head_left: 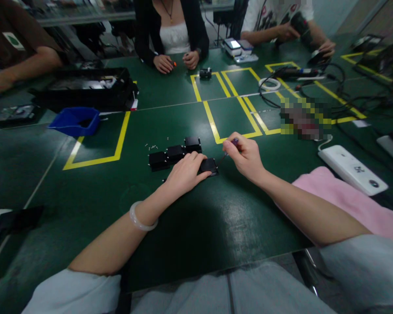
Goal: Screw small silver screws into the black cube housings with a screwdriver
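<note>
My left hand lies over a small black box-shaped part on the table, its thumb and fingers holding the part's left side. Closed around the handle of a screwdriver is my right hand. The thin shaft slants down to the left, its tip at or close to the part's right end; contact cannot be made out. Just beyond my left hand, black boxes of the same kind stand in a row with small bright screws at their sides. Several loose screws lie behind them.
A blue bin and a large black housing stand at left. At right lie a white power strip, pink cloth and cables. Yellow tape marks the green table. Co-workers' hands are across it.
</note>
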{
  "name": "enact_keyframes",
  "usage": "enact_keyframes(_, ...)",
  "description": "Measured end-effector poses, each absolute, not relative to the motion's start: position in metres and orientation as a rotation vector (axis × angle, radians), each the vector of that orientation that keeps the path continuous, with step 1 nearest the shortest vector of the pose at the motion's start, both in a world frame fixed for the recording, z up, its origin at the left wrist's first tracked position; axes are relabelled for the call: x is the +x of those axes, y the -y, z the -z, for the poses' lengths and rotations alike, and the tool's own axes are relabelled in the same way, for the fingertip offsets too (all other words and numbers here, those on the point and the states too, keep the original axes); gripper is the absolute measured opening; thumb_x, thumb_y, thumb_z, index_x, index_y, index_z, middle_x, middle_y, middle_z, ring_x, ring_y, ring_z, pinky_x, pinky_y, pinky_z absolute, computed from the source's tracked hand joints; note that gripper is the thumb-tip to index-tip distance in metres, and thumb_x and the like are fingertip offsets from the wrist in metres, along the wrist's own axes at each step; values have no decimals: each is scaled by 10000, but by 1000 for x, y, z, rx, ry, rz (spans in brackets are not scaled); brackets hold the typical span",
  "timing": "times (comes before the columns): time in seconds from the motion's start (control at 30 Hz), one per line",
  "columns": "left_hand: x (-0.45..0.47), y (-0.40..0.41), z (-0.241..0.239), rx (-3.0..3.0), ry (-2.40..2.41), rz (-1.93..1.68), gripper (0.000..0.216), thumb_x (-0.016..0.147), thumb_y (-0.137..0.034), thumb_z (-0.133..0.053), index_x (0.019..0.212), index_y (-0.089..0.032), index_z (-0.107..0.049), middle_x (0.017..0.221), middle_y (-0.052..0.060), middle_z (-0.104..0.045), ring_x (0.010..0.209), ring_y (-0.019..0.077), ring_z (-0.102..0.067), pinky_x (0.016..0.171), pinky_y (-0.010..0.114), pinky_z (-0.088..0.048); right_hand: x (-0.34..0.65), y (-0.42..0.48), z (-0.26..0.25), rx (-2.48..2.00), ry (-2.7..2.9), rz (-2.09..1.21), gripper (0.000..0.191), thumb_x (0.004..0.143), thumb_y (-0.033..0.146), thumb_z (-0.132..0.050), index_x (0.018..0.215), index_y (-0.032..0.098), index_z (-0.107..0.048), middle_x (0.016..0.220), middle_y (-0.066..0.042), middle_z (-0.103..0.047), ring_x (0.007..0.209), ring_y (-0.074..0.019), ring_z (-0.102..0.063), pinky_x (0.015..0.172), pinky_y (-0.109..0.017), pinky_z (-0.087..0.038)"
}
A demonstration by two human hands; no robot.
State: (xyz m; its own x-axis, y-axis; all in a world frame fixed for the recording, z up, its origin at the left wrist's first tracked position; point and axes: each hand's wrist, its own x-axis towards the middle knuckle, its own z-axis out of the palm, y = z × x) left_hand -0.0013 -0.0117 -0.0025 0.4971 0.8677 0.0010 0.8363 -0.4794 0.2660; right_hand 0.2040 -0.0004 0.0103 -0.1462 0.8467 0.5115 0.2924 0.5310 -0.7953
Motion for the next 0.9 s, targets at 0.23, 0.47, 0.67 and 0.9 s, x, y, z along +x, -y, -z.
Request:
enact_keyframes(0.23, -1, 12, 3, 2515, -1456, -194, 391, 950, -480, -571, 1220, -198, -549, 1196, 88, -607, 1085, 264, -588, 842, 365, -506, 205, 0, -9, -959, 1701, -655, 373, 974, 498, -545, 713, 232, -567, 636, 21, -529, 570, -124, -437, 603, -292, -321)
enact_keyframes(0.47, -1, 13, 3, 2524, -1460, -190, 406, 949, -471, -583, 1234, -183, -552, 1191, 88, -606, 1086, 268, -587, 828, 368, -499, 205, 0, -10, -950, 1731, -631, 360, 982, 464, -539, 709, 229, -557, 612, 28, -487, 555, -118, -426, 595, -290, -307)
enact_keyframes(0.67, -1, 11, 2, 2530, -1455, -178, 402, 947, -463, -590, 1233, -182, -553, 1176, 89, -606, 1072, 267, -588, 826, 367, -496, 204, 2, -17, -983, 1810, -619, 289, 974, 399, -562, 738, 232, -566, 615, 23, -497, 578, -133, -442, 613, -288, -303)
enact_keyframes(0.9, -1, 11, 3, 2557, -1461, -170, 409, 942, -464, -596, 1234, -182, -545, 1174, 89, -608, 1064, 267, -588, 838, 368, -499, 202, 10, -29, -1192, 1987, -381, 71, 929, 286, -587, 903, 221, -570, 673, 7, -571, 555, -137, -473, 573, -276, -242)
